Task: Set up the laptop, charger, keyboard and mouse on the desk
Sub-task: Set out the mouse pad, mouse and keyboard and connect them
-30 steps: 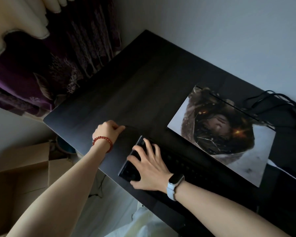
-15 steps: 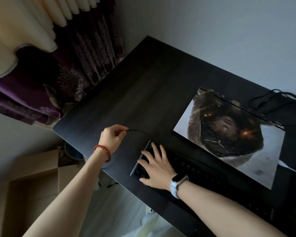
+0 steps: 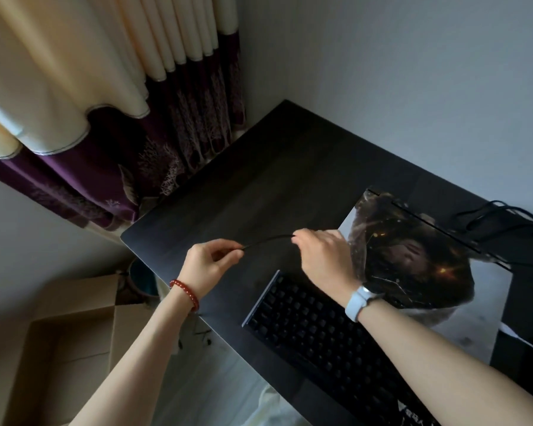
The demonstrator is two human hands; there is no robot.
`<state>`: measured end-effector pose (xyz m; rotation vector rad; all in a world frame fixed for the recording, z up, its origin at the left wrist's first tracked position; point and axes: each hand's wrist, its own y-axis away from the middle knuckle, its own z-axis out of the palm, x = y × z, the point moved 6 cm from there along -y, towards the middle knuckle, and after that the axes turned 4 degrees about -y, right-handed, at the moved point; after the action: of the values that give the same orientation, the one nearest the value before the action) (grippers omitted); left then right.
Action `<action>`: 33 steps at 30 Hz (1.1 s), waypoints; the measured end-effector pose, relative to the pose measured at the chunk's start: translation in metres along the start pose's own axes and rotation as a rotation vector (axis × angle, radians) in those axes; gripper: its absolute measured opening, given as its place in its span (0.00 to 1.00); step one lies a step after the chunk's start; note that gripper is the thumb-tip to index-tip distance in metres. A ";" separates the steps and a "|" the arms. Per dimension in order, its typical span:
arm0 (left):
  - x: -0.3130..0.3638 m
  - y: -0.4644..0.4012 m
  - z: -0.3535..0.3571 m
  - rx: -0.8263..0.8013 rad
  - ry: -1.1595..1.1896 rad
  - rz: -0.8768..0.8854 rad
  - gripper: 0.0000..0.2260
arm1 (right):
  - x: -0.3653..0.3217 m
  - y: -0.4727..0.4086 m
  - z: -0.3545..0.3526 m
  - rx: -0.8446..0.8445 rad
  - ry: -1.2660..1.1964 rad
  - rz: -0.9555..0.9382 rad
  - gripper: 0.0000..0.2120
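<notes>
Both hands are up over the dark desk, each pinching the same thin black cable so a short span hangs taut between them. The left hand nips one end between thumb and fingertips; the right hand, at its 3 o'clock, curls round the other — probably to straighten the lead before routing it. The keyboard lies flat at 6 o'clock from the right hand, along the near edge, likely the cable's owner. The closed laptop, lid decorated, sits at 3 o'clock, with the charger leads bunched behind it toward the wall. No mouse is visible.
</notes>
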<state>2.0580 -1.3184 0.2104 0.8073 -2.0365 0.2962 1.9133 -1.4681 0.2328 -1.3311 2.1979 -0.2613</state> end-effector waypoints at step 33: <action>-0.027 0.086 -0.071 0.327 -0.221 -0.222 0.07 | -0.061 -0.028 -0.024 -0.402 -0.261 0.178 0.13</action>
<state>2.0594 -1.2066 0.2366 1.3086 -2.1052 0.4364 1.9435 -1.4322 0.2865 -1.2714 2.1927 0.4195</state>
